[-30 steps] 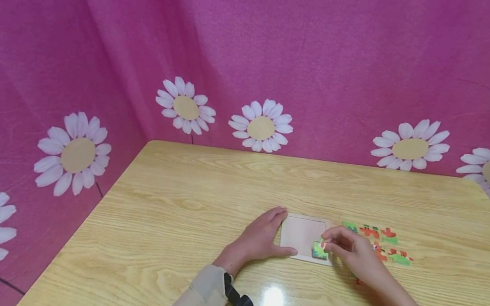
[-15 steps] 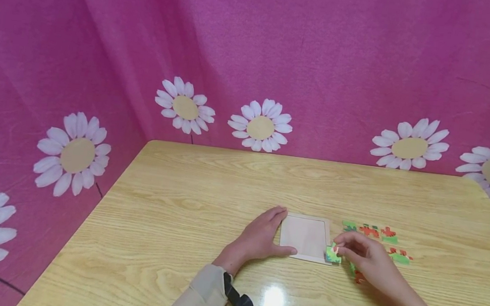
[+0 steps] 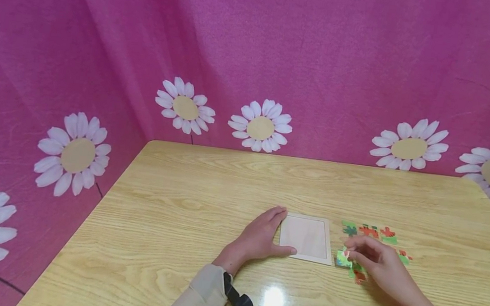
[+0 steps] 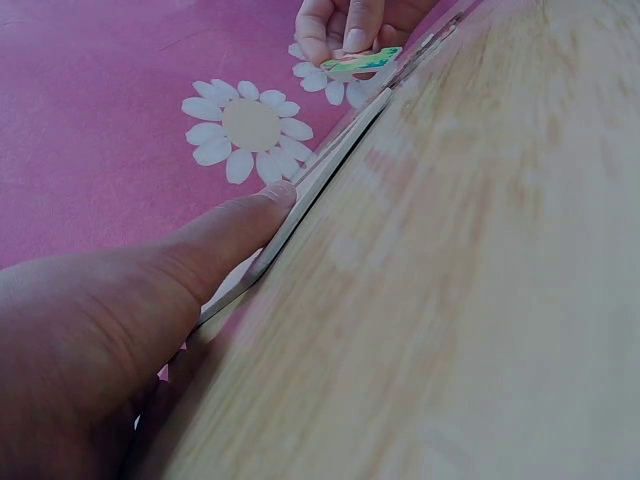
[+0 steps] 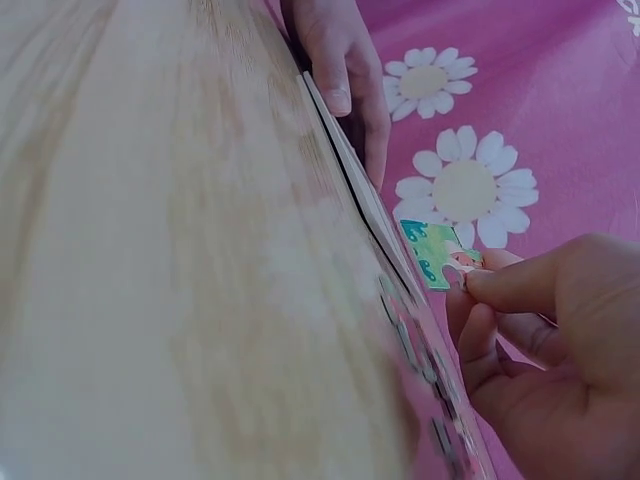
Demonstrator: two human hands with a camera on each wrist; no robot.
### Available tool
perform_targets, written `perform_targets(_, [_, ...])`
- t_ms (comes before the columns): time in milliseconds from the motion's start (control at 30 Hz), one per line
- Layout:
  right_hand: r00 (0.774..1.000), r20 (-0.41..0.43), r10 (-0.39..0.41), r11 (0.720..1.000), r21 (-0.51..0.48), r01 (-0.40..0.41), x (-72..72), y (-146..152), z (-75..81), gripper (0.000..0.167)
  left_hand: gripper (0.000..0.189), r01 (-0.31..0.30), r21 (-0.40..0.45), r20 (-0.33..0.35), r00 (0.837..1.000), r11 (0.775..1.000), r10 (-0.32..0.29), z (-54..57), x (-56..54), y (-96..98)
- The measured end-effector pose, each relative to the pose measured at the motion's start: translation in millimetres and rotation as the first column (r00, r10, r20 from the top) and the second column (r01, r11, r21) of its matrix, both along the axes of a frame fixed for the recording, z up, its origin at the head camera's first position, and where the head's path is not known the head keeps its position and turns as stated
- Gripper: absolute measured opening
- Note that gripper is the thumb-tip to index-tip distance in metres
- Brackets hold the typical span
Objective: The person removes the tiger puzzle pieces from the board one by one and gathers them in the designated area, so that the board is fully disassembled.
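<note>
A square wooden puzzle tray (image 3: 305, 234) with a pale raised rim lies on the table. My left hand (image 3: 259, 234) rests at its left side, thumb on the near edge and fingers by the far left corner; in the left wrist view the straight thumb (image 4: 235, 230) touches the rim. My right hand (image 3: 379, 262) pinches a green jigsaw puzzle piece (image 3: 343, 259) just right of the tray. In the right wrist view this puzzle piece (image 5: 428, 250) shows a pink-red patch and is held between thumb and fingers, above the table.
Several red and green puzzle pieces (image 3: 369, 231) lie right of the tray, some partly hidden by the right hand. The wooden table (image 3: 206, 179) reaches back to a pink curtain (image 3: 327, 57) with white flowers. A black wrist camera (image 3: 240, 302) is on the left wrist.
My right hand has moved right with the pinched puzzle piece, from over the tray's near right corner to beside the loose pieces. The left hand and tray have stayed put.
</note>
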State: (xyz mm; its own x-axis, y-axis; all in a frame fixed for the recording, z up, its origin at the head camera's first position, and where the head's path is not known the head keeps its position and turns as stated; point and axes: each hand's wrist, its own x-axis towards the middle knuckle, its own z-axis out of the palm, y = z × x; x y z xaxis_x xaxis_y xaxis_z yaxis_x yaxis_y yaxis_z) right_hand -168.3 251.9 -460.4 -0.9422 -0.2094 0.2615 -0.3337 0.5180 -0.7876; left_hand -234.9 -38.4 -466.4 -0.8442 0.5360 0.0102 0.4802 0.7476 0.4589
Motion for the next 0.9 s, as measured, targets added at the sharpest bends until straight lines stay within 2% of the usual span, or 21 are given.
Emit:
perform_targets(333, [1.0,-0.018,-0.008,1.0,0.005,0.008,6.7,15.5,-1.6,0.012,0.094,0.0,0.001,-0.002,1.0,1.0,0.0,-0.2,-0.4,0.3])
perform_targets(567, [0.998,0.013,-0.062,0.998,-0.02,0.062,11.4,24.1,0.6,0.011,0.094,-0.006,0.008,0.012,1.0,1.0,0.006,1.2,0.3,0.4])
perform_targets(700, [0.995,0.03,-0.091,0.996,0.005,0.091,13.4,31.4,-1.2,0.013,0.094,-0.006,0.01,0.016,1.0,1.0,0.006,1.7,0.4,0.5])
perform_targets(900, [0.994,-0.001,-0.112,0.992,0.052,0.112,14.4,39.4,-2.3,0.014,0.094,-0.009,0.01,0.021,1.0,1.0,0.009,2.3,0.7,0.5])
